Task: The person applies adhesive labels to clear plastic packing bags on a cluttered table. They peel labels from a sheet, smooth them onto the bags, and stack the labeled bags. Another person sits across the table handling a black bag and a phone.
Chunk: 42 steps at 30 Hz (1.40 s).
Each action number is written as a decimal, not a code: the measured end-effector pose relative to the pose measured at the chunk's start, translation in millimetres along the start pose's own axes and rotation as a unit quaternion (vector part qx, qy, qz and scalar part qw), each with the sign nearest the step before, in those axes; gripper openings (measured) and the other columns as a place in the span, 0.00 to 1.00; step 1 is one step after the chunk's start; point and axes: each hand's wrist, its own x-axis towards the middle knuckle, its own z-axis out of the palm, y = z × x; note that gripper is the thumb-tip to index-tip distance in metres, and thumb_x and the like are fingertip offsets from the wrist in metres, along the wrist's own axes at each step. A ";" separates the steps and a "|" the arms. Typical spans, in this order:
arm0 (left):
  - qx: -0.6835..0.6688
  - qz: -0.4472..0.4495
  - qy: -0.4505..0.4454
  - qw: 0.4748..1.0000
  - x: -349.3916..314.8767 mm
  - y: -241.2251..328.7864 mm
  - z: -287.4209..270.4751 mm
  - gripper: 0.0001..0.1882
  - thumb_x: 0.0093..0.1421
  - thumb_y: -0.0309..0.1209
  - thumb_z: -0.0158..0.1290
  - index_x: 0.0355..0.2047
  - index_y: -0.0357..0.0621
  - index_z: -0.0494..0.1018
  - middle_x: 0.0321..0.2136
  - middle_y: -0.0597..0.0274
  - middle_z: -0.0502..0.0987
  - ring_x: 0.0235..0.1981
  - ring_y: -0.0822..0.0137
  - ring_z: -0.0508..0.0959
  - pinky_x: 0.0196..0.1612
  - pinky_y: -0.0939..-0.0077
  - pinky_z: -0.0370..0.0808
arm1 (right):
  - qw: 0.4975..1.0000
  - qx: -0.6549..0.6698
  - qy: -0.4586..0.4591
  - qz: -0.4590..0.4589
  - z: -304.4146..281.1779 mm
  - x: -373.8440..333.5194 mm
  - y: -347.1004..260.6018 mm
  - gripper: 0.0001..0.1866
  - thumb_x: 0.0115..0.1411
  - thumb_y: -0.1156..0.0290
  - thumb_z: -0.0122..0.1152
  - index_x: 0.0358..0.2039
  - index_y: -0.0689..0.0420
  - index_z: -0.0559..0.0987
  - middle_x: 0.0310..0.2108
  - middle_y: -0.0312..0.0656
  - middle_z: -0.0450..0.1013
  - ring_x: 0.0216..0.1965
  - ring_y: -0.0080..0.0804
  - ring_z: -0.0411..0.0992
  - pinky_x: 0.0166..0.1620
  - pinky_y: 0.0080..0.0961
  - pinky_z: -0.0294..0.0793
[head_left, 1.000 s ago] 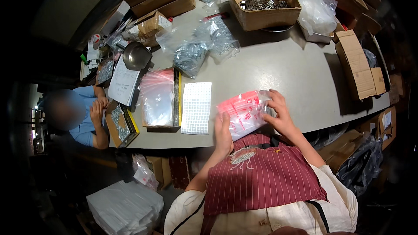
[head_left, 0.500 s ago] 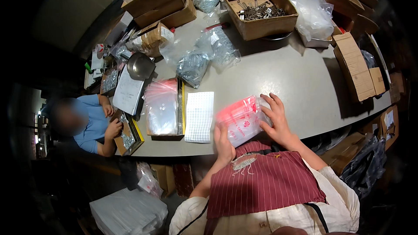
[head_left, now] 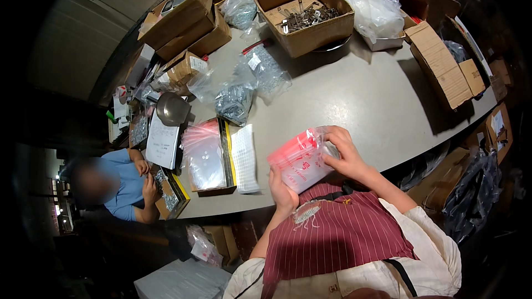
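A pack of clear plastic bags with red top strips and red print (head_left: 302,169) is held in front of me, over the table's near edge. My left hand (head_left: 284,194) is closed round its lower left side, with part of the fingers hidden beneath the pack. At the pack's right end my right hand (head_left: 352,158) grips the loose clear plastic between thumb and bent fingers. Left of the pack, a white sheet of small round stickers (head_left: 244,160) lies beside an open box (head_left: 226,155) filled with more red-edged clear bags (head_left: 205,160).
Bags of small metal parts (head_left: 234,102) lie mid-table. Behind stands a cardboard box of metal clips (head_left: 310,41). A metal scoop (head_left: 173,109) rests on papers (head_left: 162,147). Another person (head_left: 119,180) in blue works at the left. An open carton (head_left: 443,66) stands right.
My right hand's spread fingers have curled in on the plastic at the pack's right end. My left hand keeps its hold. The whole view has turned slightly.
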 end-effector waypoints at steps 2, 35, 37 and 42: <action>0.003 0.007 0.005 1.000 0.3 -0.4 -1.1 0.23 0.76 0.43 0.41 0.61 0.36 0.64 0.56 0.52 0.74 0.57 0.59 0.75 0.61 0.61 0.70 | 0.997 -0.077 0.007 -0.020 -2.7 -0.1 -5.6 0.23 0.52 0.69 0.66 0.49 0.59 0.75 0.64 0.52 0.64 0.69 0.58 0.54 0.68 0.54 0.52; -0.142 -0.131 -0.036 0.981 5.9 0.9 -15.8 0.32 0.76 0.49 0.32 0.71 0.42 0.55 0.69 0.48 0.61 0.69 0.47 0.62 0.70 0.45 0.60 | 0.953 -0.259 0.031 -0.153 10.3 7.6 -70.0 0.23 0.54 0.74 0.62 0.51 0.65 0.76 0.69 0.56 0.59 0.71 0.64 0.49 0.67 0.63 0.52; -0.129 -0.130 -0.043 0.982 6.4 1.4 -16.2 0.32 0.75 0.50 0.31 0.71 0.42 0.55 0.69 0.49 0.61 0.70 0.47 0.61 0.70 0.45 0.60 | 0.975 -0.181 0.031 -0.128 10.5 8.7 -66.9 0.20 0.53 0.73 0.63 0.48 0.63 0.77 0.67 0.55 0.61 0.70 0.64 0.50 0.67 0.62 0.53; -0.082 -0.107 -0.016 0.991 5.3 3.7 -7.4 0.30 0.77 0.49 0.32 0.68 0.39 0.59 0.66 0.49 0.66 0.67 0.50 0.66 0.68 0.49 0.63 | 0.998 0.001 0.000 -0.058 15.2 8.2 -19.6 0.19 0.51 0.71 0.63 0.46 0.58 0.78 0.66 0.52 0.63 0.69 0.62 0.53 0.68 0.57 0.53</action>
